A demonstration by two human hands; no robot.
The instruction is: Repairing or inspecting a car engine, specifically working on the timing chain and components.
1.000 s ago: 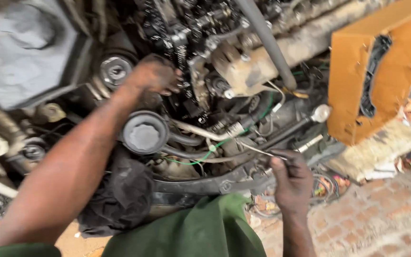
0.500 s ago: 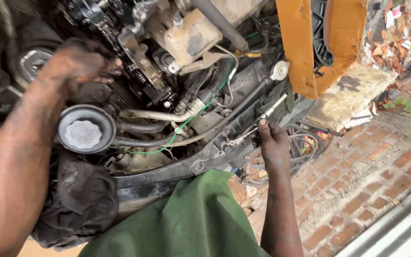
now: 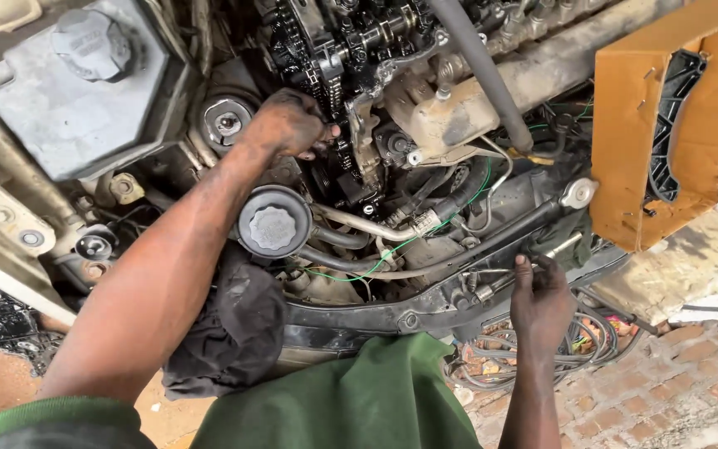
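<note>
I lean over an open engine bay. My left hand [image 3: 288,125] reaches deep in and presses against the exposed timing chain [image 3: 336,79] at the front of the engine; its fingertips are curled out of sight. Just below my left forearm sits a round black ribbed cap [image 3: 272,224]. My right hand [image 3: 542,301] rests low on the black front crossmember [image 3: 425,303], fingers wrapped over its edge and thumb pointing up, next to a thin metal rod [image 3: 560,246]. A green wire [image 3: 425,234] runs between the two hands.
A grey plastic reservoir with a screw cap [image 3: 85,91] sits at the upper left. A thick black hose [image 3: 484,71] crosses the top. An orange body panel [image 3: 666,125] stands at the right. Loose cables [image 3: 600,341] lie on the brick paving [image 3: 691,391]. A dark rag [image 3: 234,333] hangs by my green garment [image 3: 359,399].
The view has swung about while both hands stayed at the same spots: left at the timing chain, right on the front crossmember.
</note>
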